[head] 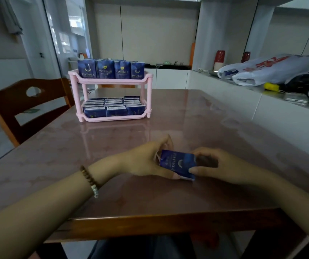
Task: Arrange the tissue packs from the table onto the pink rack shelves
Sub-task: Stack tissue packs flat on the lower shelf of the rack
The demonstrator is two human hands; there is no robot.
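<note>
A dark blue tissue pack (177, 163) lies flat near the table's front edge, held between both hands. My left hand (148, 158) grips its left end with curled fingers. My right hand (209, 164) pinches its right end with thumb and fingers. The pink two-shelf rack (112, 81) stands at the far left of the table. Several blue packs (110, 69) stand upright in a row on its top shelf. Its bottom shelf holds several packs (113, 107) set in rows.
The glossy reddish-brown table (206, 124) stretches between my hands and the rack. A wooden chair (24, 107) stands at the left. A white counter at the right carries plastic bags (269, 70), cables and red cups (219, 58).
</note>
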